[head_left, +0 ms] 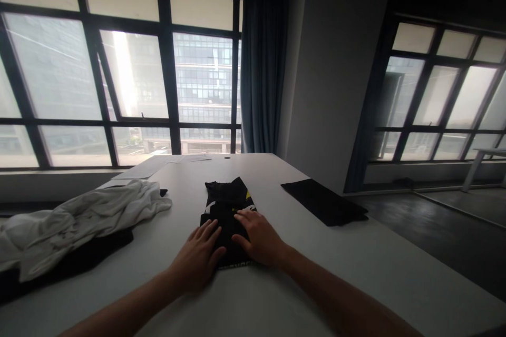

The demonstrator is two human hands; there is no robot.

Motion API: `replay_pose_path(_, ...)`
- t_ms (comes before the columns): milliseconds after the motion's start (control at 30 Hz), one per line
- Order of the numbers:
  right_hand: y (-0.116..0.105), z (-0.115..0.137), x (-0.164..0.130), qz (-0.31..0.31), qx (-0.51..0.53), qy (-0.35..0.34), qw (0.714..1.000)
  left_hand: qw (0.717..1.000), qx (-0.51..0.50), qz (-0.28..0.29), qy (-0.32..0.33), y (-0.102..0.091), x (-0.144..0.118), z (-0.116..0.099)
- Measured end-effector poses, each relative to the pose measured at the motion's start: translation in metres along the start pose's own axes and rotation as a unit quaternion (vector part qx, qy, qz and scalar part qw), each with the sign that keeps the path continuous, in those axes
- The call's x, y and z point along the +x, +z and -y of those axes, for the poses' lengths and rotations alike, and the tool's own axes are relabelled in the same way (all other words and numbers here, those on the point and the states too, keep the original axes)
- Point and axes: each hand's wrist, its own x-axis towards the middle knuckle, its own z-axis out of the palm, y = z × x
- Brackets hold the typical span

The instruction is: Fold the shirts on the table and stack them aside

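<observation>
On one white surface [356,268]: one crumpled white garment [79,216] at left; one flat black cloth [324,201] at right; one folded black garment [227,205], white and yellow print, centre. Left hand [197,260] and right hand [259,239] press it, fingers [209,231] flat, gripping nothing.

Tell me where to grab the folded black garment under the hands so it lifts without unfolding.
Probably grip the folded black garment by both long side edges, coming from the near end. It lies flat, narrow and lengthwise, with the left hand and right hand already flat on its near end.
</observation>
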Motion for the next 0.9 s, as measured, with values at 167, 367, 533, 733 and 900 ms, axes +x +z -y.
replay_pose_path(167, 0.024, -0.009, 0.003, 0.15, 0.049, 0.018, 0.987, 0.995, -0.021, 0.093, 0.022, 0.024, 0.01, 0.016)
replay_pose_path(367, 0.002, -0.062, 0.003, 0.19, 0.025, 0.134, 0.972, 0.989, -0.053, 0.14, -0.018, 0.005, 0.009, 0.063)
replay_pose_path(533, -0.021, -0.091, -0.004, 0.195, 0.037, 0.135, 0.971, 0.982, -0.108, 0.149, 0.049, -0.018, -0.007, 0.088)
replay_pose_path(733, -0.024, -0.093, -0.005, 0.158, 0.117, 0.027, 0.98, 0.983, -0.144, 0.094, 0.062, -0.017, -0.009, 0.062)
replay_pose_path(900, -0.019, -0.08, 0.0, 0.087, 0.125, -0.007, 0.988, 0.986, -0.147, 0.024, 0.068, -0.017, -0.001, 0.04)
